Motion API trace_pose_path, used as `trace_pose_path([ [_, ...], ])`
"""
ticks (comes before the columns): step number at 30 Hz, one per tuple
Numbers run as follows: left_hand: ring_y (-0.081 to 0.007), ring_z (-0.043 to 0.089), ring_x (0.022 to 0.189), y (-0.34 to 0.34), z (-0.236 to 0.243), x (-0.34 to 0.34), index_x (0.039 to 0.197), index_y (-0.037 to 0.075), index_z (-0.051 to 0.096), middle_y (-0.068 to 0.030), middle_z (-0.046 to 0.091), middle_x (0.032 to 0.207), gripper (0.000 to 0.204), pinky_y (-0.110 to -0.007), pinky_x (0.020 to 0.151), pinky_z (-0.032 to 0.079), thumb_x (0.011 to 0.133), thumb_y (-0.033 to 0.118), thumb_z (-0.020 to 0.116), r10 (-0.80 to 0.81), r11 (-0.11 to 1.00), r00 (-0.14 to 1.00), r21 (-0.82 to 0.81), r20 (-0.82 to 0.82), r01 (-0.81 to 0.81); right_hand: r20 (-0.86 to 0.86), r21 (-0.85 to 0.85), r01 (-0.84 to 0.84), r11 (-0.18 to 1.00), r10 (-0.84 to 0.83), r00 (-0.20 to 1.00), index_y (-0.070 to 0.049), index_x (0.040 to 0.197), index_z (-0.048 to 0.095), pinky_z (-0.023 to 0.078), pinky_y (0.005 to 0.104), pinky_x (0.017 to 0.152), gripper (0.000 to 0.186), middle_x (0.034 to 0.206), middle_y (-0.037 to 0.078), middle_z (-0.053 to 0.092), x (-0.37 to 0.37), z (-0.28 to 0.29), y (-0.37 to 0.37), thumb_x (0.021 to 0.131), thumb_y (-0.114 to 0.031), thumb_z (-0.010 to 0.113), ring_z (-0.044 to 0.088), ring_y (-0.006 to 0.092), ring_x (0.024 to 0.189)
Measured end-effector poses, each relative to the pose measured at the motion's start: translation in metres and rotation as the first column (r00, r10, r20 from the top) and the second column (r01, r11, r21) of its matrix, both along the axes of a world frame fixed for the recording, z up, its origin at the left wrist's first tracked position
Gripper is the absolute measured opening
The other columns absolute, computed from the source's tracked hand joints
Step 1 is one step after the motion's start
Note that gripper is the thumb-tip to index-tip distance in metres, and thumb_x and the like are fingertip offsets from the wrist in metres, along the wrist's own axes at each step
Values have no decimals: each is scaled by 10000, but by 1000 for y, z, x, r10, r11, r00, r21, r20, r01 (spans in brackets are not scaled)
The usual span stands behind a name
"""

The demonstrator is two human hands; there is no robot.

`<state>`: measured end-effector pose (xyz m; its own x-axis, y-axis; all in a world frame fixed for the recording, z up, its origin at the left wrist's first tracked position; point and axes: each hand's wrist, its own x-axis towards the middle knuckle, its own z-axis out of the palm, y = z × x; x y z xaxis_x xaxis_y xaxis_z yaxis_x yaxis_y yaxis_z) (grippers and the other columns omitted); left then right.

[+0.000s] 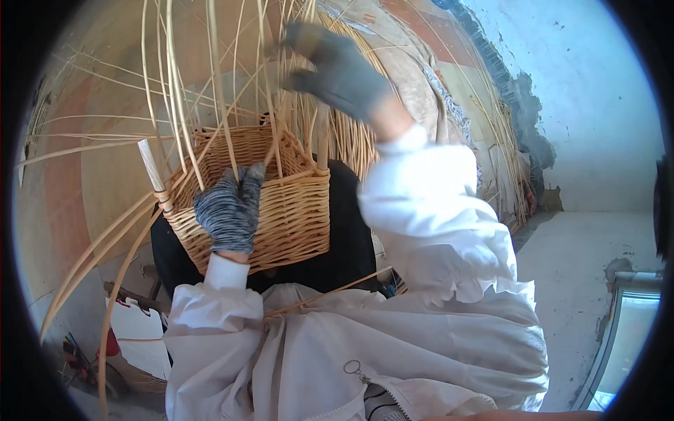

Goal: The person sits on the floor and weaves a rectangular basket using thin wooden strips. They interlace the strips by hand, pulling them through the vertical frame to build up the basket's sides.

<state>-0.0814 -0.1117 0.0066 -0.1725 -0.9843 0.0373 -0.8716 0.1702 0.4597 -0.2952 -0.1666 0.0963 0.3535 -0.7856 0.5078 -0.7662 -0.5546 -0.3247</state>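
A woven wicker basket, rectangular with thin upright stakes rising from its rim, rests on my dark-clad lap. My left hand, in a grey striped knit glove, grips the near rim, thumb and fingers closed over the woven edge and the foot of a stake. Above the far right of the basket, my right hand is raised beside the stakes. It wears a grey glove and is blurred by motion, with thumb and fingers apart and no held thing visible. Thicker pale corner posts stand at the rim.
Long loose wicker rods curve out to the left and down. A bundle of rods lies beyond the basket on the right, next to a beige cloth. A pale wall and a window are at the right.
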Motion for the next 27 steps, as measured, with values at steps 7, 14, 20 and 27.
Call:
trace_pose_path([
  [7, -286, 615, 763, -20, 11, -3, 824, 128, 692, -132, 648, 759, 469, -371, 722, 451, 822, 542, 470, 14, 962, 999, 273, -48, 0, 419, 412, 329, 850, -497, 760, -73, 1289, 344, 446, 386, 834, 708, 1161, 178, 473, 27, -29, -43, 669, -123, 683, 518, 353, 1016],
  [14, -292, 611, 835, -34, -8, 18, 932, 68, 666, -140, 656, 856, 542, -353, 784, 445, 709, 558, 609, -79, 885, 986, 445, -147, 137, 954, 241, 191, 952, -269, 133, -65, 989, 455, 437, 321, 514, 211, 586, 9, 405, 27, -93, 137, 882, -240, 506, 439, 148, 514],
  [20, -260, 620, 852, 5, 43, -22, 891, 109, 672, -110, 662, 793, 630, -360, 817, 441, 618, 674, 619, -17, 943, 998, 333, 55, -2, 822, -259, -149, 954, 137, -552, -132, 762, 441, 407, 315, 503, 281, 497, -30, 263, 7, -120, 132, 909, -371, 442, 312, 112, 432],
  [27, -271, 619, 828, 18, 40, -23, 794, 129, 662, -94, 661, 764, 650, -376, 831, 427, 569, 735, 596, 0, 959, 989, 279, 145, -41, 926, 190, -49, 981, -195, -323, -119, 633, 385, 384, 337, 460, 363, 489, -12, 264, -1, -91, 138, 930, -329, 387, 295, 138, 395],
])
